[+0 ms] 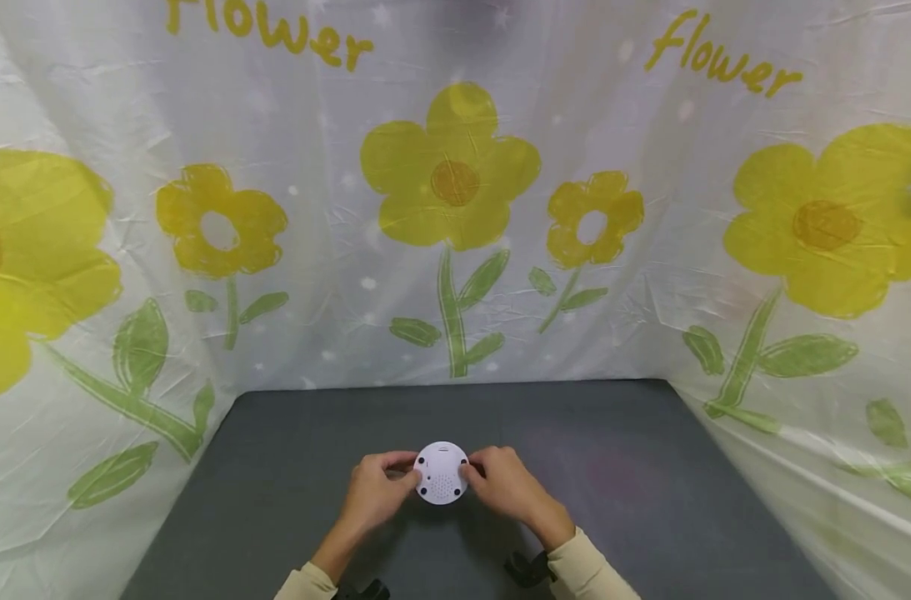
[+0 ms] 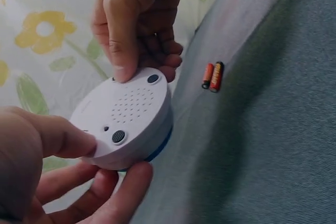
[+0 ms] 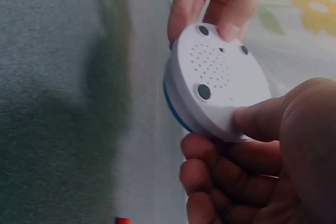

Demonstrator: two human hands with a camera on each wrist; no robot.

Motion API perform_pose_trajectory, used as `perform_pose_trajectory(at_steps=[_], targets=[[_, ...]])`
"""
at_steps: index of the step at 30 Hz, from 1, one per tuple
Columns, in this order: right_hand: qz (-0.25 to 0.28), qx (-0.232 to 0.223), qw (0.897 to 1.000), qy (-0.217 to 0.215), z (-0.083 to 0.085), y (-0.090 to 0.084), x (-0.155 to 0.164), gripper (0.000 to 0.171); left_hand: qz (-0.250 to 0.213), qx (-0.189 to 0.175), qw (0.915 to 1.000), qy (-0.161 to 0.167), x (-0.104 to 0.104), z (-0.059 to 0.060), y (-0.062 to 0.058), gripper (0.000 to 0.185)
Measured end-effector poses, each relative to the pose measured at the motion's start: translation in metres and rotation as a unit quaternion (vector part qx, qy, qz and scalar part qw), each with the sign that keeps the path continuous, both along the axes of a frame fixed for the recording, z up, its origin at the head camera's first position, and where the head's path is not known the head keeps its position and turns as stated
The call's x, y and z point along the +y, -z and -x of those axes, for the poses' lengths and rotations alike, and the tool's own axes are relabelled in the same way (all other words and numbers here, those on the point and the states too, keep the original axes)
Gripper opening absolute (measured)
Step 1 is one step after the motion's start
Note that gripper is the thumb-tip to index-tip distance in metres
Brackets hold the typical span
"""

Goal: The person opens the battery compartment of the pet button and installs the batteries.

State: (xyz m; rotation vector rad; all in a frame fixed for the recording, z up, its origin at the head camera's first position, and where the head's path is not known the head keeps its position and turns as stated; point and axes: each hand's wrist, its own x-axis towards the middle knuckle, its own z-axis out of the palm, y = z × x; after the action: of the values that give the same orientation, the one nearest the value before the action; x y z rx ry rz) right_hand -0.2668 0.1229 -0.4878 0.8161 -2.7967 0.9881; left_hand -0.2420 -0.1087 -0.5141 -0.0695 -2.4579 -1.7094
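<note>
Here both hands hold one round white device (image 1: 442, 472) between them, raised a bit above the dark grey counter (image 1: 650, 500). The left hand (image 1: 376, 492) grips the device's left edge: thumb pressed on its flat white face, fingers curled underneath. The right hand (image 1: 506, 485) takes the opposite edge the same way, thumb on top near the rim, fingers wrapped below.

The face turned up toward the hands shows a patch of small speaker-type holes in the middle and dark round rubber feet near the rim; a blue band runs round the side, seen in both wrist views. The device sits tilted, not flat.

Two small batteries (image 2: 213, 76), orange and dark, lie side by side and touching on the counter, beyond the right hand in the left wrist view, well apart from the device. Probably AAA type, but too small to tell.

Behind the hands hangs a white curtain (image 1: 312, 250) w/ yellow flowers.
</note>
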Motion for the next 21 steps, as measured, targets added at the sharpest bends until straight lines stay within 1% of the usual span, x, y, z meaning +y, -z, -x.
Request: perform_pose_trajectory(at_steps=[2,4,8,11,12,15,18,19,21], targets=[[-0.011,-0.014,1.0,0.002,0.0,0.004,0.0,0.038,-0.027,-0.025,0.9991,0.019,-0.001,-0.001,0.005,0.029],[-0.019,-0.023,1.0,0.003,0.0,0.008,0.0,0.04,-0.06,-0.052,0.9962,0.037,-0.002,-0.001,0.011,0.03],[-0.026,-0.027,0.999,-0.002,0.001,0.019,0.001,0.034,-0.098,-0.104,0.9883,0.053,-0.004,0.0,0.022,0.032],[-0.015,-0.003,1.0,-0.017,0.003,0.025,0.002,0.024,-0.111,-0.128,0.9835,0.062,-0.005,-0.001,0.029,0.034],[-0.012,0.024,0.999,-0.027,0.007,0.033,0.003,0.022,-0.115,-0.135,0.9821,0.064,-0.005,-0.001,0.03,0.034],[-0.016,0.081,0.996,-0.032,0.007,0.035,0.002,0.006,-0.119,-0.146,0.9797,0.069,-0.005,-0.002,0.034,0.035],[-0.03,0.123,0.992,-0.027,0.007,0.034,-0.004,0.016,-0.121,-0.156,0.9783,0.064,-0.004,-0.003,0.036,0.035],[-0.035,0.12,0.992,-0.023,0.003,0.026,-0.007,0.021,-0.121,-0.158,0.9781,0.063,-0.004,-0.003,0.037,0.035],[-0.039,0.133,0.99,-0.027,0.002,0.023,-0.013,0.023,-0.122,-0.161,0.9776,0.06,-0.004,-0.003,0.038,0.035]])
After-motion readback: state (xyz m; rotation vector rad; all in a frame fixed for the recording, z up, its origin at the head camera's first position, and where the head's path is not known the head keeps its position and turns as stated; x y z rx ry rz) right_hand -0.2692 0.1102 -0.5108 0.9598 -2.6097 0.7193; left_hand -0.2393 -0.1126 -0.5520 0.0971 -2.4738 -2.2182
